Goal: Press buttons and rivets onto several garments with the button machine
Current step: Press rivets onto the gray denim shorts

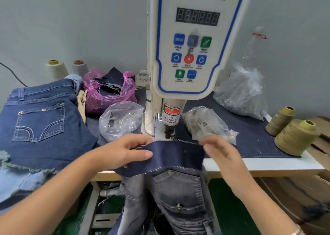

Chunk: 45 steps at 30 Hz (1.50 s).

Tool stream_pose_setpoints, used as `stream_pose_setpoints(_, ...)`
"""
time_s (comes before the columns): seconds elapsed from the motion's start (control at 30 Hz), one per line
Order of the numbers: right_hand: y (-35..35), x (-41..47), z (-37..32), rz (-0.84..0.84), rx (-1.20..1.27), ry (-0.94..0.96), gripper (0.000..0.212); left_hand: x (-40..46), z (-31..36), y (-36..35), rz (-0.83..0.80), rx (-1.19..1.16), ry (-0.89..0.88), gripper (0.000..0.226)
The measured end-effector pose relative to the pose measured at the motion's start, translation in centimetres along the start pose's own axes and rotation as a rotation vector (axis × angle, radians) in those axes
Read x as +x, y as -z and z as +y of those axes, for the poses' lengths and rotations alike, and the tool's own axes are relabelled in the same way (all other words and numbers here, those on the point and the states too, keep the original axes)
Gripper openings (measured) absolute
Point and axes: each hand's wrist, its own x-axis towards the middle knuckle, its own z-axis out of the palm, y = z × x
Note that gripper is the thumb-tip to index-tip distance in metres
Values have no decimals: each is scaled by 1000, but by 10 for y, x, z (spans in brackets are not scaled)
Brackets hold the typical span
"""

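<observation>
I see left hand (125, 150) pinching dark denim piece (171, 156), right hand (220, 150) gripping opposite edge, just before button machine (192, 38) punch. Piece shows rivets already. Finished-looking jeans (41, 117) on desk (267, 163) left; grey jeans (178, 190) below probably pending.

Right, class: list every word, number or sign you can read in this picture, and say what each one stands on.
"SERVO BUTTON MACHINE": top of the machine's control panel; the Chinese line above it is cut off.
"MENU": blue button.
"...KE CARE O... ...UR FINGER": partly hidden warning sticker on the press head.
Digit display: unlit, no number.
Small captions under the buttons, and the white bottle label: too blurred.
</observation>
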Motion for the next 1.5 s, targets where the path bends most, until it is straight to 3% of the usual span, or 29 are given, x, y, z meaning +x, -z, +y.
stream_pose_setpoints(0.07, 16, 9, 8, 199, -141, 3, 6, -5, -5, 21, 93, -35, 44, 33)
stream_pose_setpoints(0.17, 39, 46, 23, 294, -708, -2, 11, -8, -15, 49, 179, -9, 57, 4)
stream_pose_setpoints(0.3, 44, 98, 33, 153, -1303, 123, 17, -2, -44, 66, 366, 271, 173, 14)
stream_pose_setpoints(0.4, 33, 127, 40, 6, -1523, 132, 20, 3, -60, 57, 435, 562, 245, 18)
stream_pose_setpoints(0.53, 26, 147, 50, -55, -1725, 129, 28, 11, -68, 38, 490, 648, 267, 24)
stream_pose_setpoints(0.93, 4, 151, 56, -38, -1884, 95, 26, 5, -79, 24, 665, 527, 180, 30)
stream_pose_setpoints(1.27, 14, 149, 65, 27, -1719, 118, 20, 5, -80, 23, 649, 559, 215, 16)
stream_pose_setpoints(1.5, 11, 152, 61, -50, -1681, 32, 20, 7, -84, 23, 637, 594, 235, 18)
